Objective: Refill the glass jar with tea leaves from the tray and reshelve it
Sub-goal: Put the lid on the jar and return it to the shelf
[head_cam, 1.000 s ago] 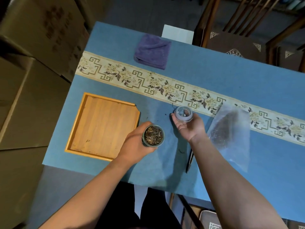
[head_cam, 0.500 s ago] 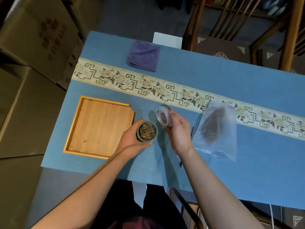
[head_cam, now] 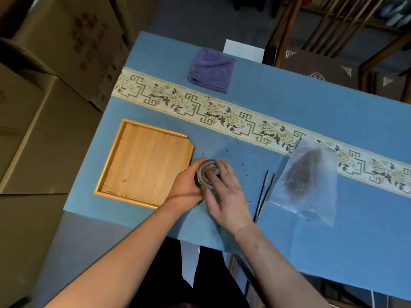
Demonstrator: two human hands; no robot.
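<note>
A small glass jar (head_cam: 201,181) stands on the blue table (head_cam: 289,103), just right of the wooden tray (head_cam: 144,163). My left hand (head_cam: 186,187) is wrapped around the jar's side. The glass lid (head_cam: 206,172) sits on the jar's mouth, and my right hand (head_cam: 224,194) holds it from above with its fingertips on the knob. The tea leaves inside are hidden under the lid. The tray's floor shows bare wood.
A clear plastic bag of tea leaves (head_cam: 304,181) lies to the right, with thin tongs (head_cam: 264,192) beside it. A folded purple cloth (head_cam: 211,70) lies at the far side. Loose leaf bits dot the table. Cardboard boxes (head_cam: 44,85) stand left, wooden chairs (head_cam: 333,41) behind.
My right hand lifted the lid from the table, carried it left and set it on the jar's mouth. My left hand kept its hold on the jar.
</note>
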